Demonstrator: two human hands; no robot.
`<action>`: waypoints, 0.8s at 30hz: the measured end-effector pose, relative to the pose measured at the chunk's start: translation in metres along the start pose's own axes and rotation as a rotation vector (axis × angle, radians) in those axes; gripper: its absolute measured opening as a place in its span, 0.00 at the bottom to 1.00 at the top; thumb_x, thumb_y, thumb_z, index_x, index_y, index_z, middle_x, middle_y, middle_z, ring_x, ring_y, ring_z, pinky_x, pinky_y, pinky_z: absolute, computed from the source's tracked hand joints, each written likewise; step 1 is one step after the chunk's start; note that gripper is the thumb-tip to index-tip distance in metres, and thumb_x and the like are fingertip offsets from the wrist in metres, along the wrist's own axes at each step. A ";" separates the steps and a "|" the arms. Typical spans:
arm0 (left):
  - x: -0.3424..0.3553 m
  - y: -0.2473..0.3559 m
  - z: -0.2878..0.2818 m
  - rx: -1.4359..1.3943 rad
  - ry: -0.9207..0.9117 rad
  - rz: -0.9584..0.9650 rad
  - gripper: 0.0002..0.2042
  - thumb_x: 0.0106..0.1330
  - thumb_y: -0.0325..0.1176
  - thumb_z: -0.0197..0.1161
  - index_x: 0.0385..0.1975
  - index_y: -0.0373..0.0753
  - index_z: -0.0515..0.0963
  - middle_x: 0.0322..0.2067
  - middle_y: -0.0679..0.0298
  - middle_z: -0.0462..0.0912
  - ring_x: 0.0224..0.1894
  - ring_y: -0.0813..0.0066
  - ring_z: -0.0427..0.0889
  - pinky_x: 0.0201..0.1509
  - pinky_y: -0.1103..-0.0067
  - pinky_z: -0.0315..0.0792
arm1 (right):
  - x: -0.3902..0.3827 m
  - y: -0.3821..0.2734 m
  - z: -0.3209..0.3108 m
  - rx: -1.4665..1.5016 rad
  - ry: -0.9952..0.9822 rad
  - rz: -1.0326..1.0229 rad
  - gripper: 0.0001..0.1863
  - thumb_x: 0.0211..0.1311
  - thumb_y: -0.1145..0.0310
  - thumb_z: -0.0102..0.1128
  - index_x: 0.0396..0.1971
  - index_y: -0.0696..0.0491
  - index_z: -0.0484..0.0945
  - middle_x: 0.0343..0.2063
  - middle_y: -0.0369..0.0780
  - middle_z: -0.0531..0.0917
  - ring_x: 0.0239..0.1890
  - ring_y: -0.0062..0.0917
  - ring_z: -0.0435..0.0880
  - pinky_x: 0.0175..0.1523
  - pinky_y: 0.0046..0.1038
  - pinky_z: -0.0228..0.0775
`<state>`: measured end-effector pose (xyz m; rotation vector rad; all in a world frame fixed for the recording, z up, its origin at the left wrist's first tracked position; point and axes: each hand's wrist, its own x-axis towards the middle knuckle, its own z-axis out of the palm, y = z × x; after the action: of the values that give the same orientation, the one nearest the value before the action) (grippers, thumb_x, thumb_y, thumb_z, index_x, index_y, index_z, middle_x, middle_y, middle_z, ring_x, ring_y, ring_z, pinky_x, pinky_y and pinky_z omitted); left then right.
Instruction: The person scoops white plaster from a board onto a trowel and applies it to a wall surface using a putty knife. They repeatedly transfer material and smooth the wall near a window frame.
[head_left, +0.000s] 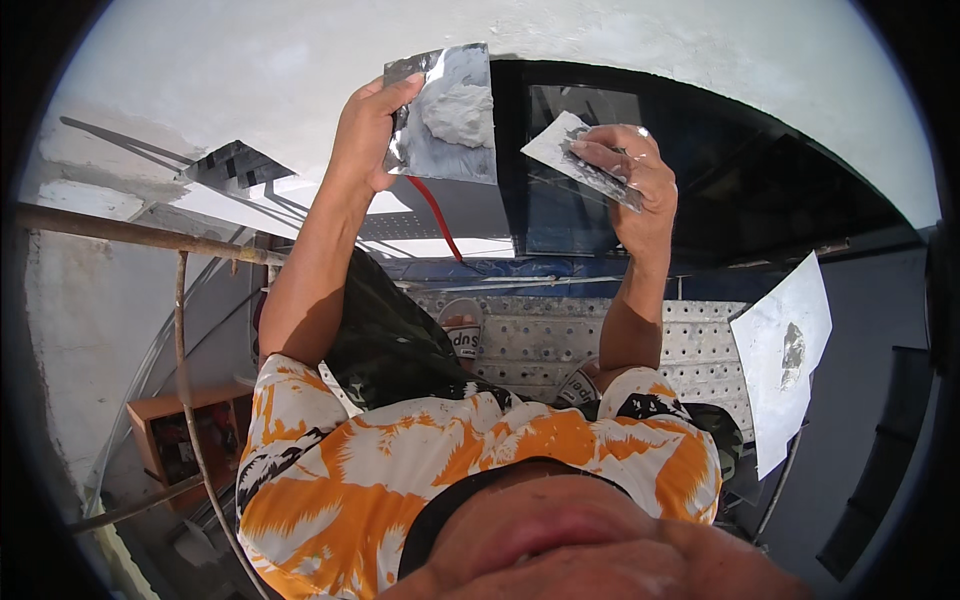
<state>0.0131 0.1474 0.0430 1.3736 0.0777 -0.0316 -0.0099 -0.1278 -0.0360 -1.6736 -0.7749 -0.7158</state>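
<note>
My left hand (378, 125) grips the left edge of a flat square metal plate (425, 152), thumb on its top face. A lump of whitish plaster (462, 112) sits on that plate. In my right hand (630, 165) is a thin putty scraper (558, 140), pinched between thumb and fingers, with grey-white smears on its blade. The two tools are apart, the scraper to the right of the plate and slightly lower. Plaster also marks the fingers of my right hand.
Underfoot lies a perforated metal scaffold platform (540, 340). A pole (150, 238) crosses at the left. Ahead, a pale wall (640, 35) borders a dark window opening (720, 150). A white sheet (785, 360) stands at the right, and a brown wooden box (160, 440) sits lower left.
</note>
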 end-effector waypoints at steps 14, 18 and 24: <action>-0.019 -0.018 0.012 0.195 0.078 -0.131 0.14 0.64 0.34 0.57 0.35 0.26 0.70 0.21 0.59 0.71 0.11 0.74 0.67 0.08 0.72 0.56 | 0.040 -0.029 0.016 -0.310 -0.315 -0.179 0.15 0.48 0.74 0.64 0.39 0.51 0.87 0.37 0.37 0.85 0.43 0.31 0.81 0.60 0.35 0.62; 0.004 -0.041 0.022 0.300 0.076 -0.090 0.10 0.55 0.25 0.58 0.13 0.35 0.72 0.12 0.60 0.72 0.11 0.71 0.71 0.15 0.72 0.65 | 0.061 -0.040 0.021 -0.448 -0.557 -0.217 0.15 0.50 0.74 0.62 0.40 0.51 0.87 0.38 0.35 0.85 0.43 0.31 0.81 0.58 0.36 0.62; 0.031 -0.055 -0.004 -0.150 0.214 -0.196 0.09 0.63 0.34 0.60 0.36 0.34 0.72 0.22 0.61 0.74 0.19 0.74 0.76 0.18 0.74 0.67 | 0.042 -0.011 0.004 -0.307 -0.450 0.031 0.15 0.45 0.77 0.63 0.36 0.53 0.88 0.35 0.38 0.85 0.41 0.31 0.80 0.59 0.35 0.62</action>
<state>0.0399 0.1413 -0.0142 1.2120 0.3864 -0.0420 0.0071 -0.1168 0.0023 -2.1616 -0.9841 -0.4530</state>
